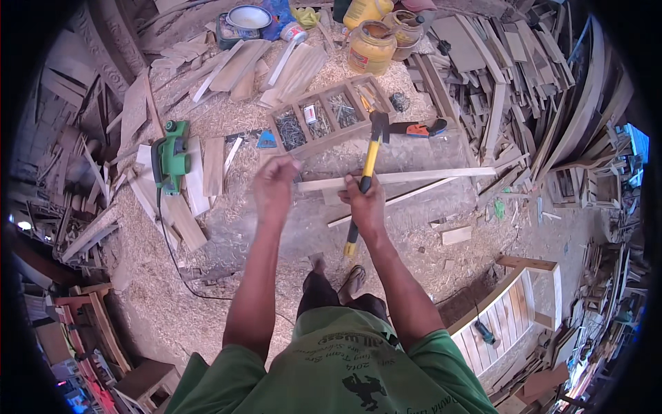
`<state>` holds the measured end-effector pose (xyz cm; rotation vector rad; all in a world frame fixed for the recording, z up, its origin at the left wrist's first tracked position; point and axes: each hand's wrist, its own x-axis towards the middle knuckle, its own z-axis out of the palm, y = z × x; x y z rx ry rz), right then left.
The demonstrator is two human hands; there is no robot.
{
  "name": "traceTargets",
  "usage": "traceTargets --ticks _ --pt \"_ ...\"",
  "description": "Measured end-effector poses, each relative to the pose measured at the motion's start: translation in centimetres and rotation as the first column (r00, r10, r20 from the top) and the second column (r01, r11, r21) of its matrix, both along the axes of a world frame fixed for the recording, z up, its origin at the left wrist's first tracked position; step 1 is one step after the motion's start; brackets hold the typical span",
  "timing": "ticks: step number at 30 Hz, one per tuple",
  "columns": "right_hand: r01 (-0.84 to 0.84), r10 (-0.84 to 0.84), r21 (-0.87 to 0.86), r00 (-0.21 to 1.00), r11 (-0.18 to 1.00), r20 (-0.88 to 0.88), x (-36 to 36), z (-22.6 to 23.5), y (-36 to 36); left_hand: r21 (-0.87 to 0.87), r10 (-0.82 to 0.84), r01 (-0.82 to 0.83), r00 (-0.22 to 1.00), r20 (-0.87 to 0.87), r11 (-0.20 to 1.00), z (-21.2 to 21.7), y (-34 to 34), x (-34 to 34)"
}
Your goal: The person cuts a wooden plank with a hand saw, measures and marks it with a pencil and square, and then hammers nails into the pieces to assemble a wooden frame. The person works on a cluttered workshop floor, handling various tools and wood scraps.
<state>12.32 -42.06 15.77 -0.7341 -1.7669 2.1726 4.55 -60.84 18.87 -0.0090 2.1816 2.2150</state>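
Note:
My right hand (369, 207) is closed round a hammer (370, 160) with a yellow and black handle. The hammer's dark head points away from me, and its butt end hangs below my fist. Behind that hand, a long thin wooden strip (427, 176) runs across the work surface. By the strip's left end is my left hand (274, 190), raised and slightly blurred. Its fingers are curled together, and anything small between them cannot be made out. Beyond both hands, a wooden compartment box (327, 142) holds nails and a small white and red packet.
A green electric planer (172, 159) with a trailing cord sits on boards at the left. A saw with an orange and black handle (417, 129) lies behind the hammer. Yellow jars (372, 52) stand at the back. Scrap wood (524, 62) piles up right; a slatted frame (507, 310) stands lower right.

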Motion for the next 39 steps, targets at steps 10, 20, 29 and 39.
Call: traceTargets --ticks 10,20,29,39 --pt "-0.021 0.022 0.036 0.999 0.999 -0.028 0.3 -0.8 0.2 -0.149 -0.169 0.139 0.961 -0.217 0.979 -3.6 3.5 4.1" --pt "-0.038 0.042 0.056 0.997 0.998 -0.07 0.5 -1.6 0.2 -0.414 -0.215 0.033 0.89 -0.401 0.91 -3.7 3.8 4.9" --pt "-0.235 0.137 0.579 0.968 0.781 0.208 6.1 4.5 1.9 -0.408 -0.177 -0.047 0.851 -0.494 0.912 -4.2 4.3 5.1" --pt "-0.248 0.349 0.893 0.931 0.376 0.111 11.5 14.2 0.8 -0.427 -0.145 -0.123 0.827 -0.543 0.896 -4.7 4.6 5.0"
